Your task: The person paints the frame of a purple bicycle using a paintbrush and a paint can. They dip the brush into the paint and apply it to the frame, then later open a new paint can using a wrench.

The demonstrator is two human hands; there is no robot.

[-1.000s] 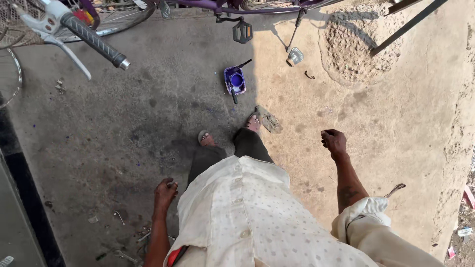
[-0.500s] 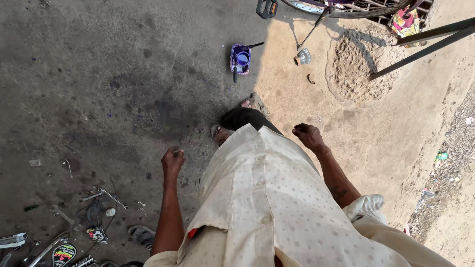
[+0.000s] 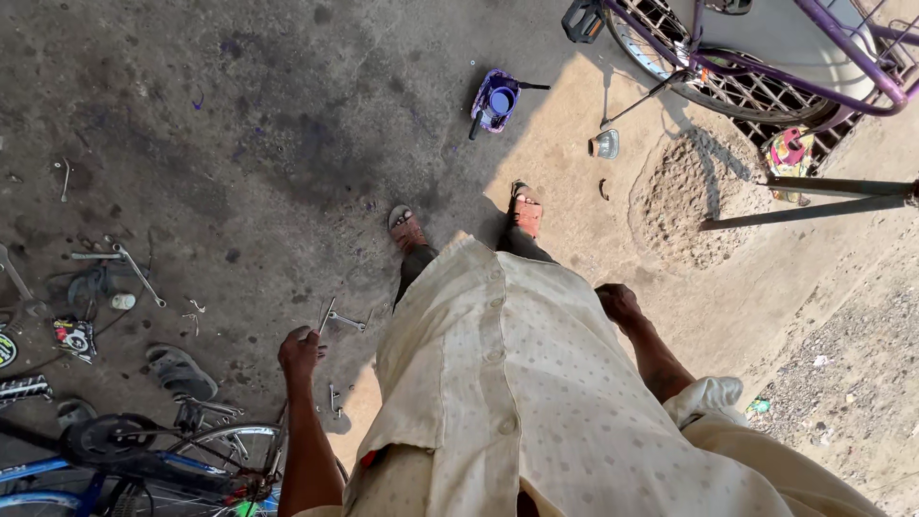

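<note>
— Left hand (image 3: 301, 350) hangs at the person's side, fingers curled in; something thin and metallic seems to poke out just past the knuckles, but I cannot tell whether the hand grips it or whether it is one of the small wrenches (image 3: 341, 318) lying on the ground right beyond it.

— And the other one?

— Right hand (image 3: 618, 303) is a loose fist with nothing showing in it, held off the hip on the far side of the cream shirt (image 3: 536, 383).

— How far along does the work look?

— Hard to call. Tools are scattered — a long spanner (image 3: 139, 273) and bits of metal well out to the left of the left hand — so I judge a repair is under way, not finished. Nothing is being worked on at this instant; the person stands upright in sandals (image 3: 405, 228).

— What else is about?

— Below the left hand, close by, a blue bicycle (image 3: 115, 469) with its wheel (image 3: 230, 455). A loose dark sandal (image 3: 179, 370) lies left of that hand. Far ahead of both hands sits a small purple container (image 3: 495, 101), and beyond the right hand a purple bicycle (image 3: 756, 57) on its stand.

— Anything in the way?

— The wrenches underfoot near the left hand, and the blue bicycle's wheel crowding that side; I'd say stepping back needs care.
</note>
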